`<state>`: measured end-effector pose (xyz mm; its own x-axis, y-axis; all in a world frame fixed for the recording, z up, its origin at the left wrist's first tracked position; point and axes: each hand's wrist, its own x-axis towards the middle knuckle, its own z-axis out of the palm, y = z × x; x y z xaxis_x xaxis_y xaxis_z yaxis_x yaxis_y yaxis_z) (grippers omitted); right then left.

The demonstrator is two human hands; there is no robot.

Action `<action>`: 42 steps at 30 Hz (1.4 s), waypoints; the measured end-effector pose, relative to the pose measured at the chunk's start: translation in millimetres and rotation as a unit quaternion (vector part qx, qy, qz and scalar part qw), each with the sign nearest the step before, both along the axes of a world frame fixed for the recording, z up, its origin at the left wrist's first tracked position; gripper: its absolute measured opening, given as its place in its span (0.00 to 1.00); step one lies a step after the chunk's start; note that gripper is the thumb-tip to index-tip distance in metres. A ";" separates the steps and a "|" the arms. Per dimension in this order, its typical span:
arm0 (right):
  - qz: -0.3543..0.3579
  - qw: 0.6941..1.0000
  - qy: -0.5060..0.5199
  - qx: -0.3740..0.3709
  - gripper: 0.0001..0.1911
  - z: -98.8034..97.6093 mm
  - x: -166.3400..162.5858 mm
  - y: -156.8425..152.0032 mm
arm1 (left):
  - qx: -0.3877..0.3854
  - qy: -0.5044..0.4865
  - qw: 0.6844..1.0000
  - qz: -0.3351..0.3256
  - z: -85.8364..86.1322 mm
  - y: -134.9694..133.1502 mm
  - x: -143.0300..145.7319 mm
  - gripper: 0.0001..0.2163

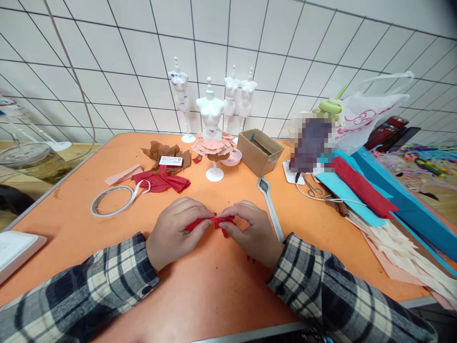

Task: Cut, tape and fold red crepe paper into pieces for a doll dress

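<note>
Between my two hands, above the orange table, is a crumpled strip of red crepe paper (225, 227). My left hand (180, 227) pinches its left end between thumb and fingers. At the other end, my right hand (250, 228) pinches the gathered part, thumb below and index finger above. The fingers hide much of the strip. Beyond the hands stands a small white dress form (210, 109) wearing a layered pink paper skirt (213, 144) with brown paper under it. More red crepe paper (160, 181) lies to the left of its base.
A roll of white tape (112, 201) lies left, near a small white box (171, 161) on brown paper (153, 152). Three more dress forms stand behind. A cardboard box (260, 151), scissors (313, 186), blue paper (353, 195) and a plastic bag (371, 112) are on the right.
</note>
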<state>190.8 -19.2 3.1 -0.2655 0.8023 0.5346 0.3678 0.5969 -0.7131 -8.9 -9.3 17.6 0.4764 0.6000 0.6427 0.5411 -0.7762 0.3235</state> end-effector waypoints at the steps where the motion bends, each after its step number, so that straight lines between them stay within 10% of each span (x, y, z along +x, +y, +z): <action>1: -0.007 1.000 0.000 0.002 0.04 0.4 -0.4 -0.9 | 0.008 -0.001 1.000 -0.003 0.4 -0.3 0.1 0.04; 36: 0.031 0.997 0.013 0.063 0.05 1.7 2.0 -1.0 | 0.095 0.058 0.991 -0.076 -3.7 2.7 -7.1 0.10; 42: 0.035 0.995 -0.001 0.093 0.05 6.3 4.0 -0.2 | -0.021 -0.045 0.998 -0.036 -2.1 -5.3 2.4 0.08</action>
<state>194.8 -19.4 9.4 -0.3182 0.6696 0.6711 0.3224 0.7422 -0.5876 -6.6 -14.7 15.4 0.4607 0.5943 0.6591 0.4524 -0.7962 0.4017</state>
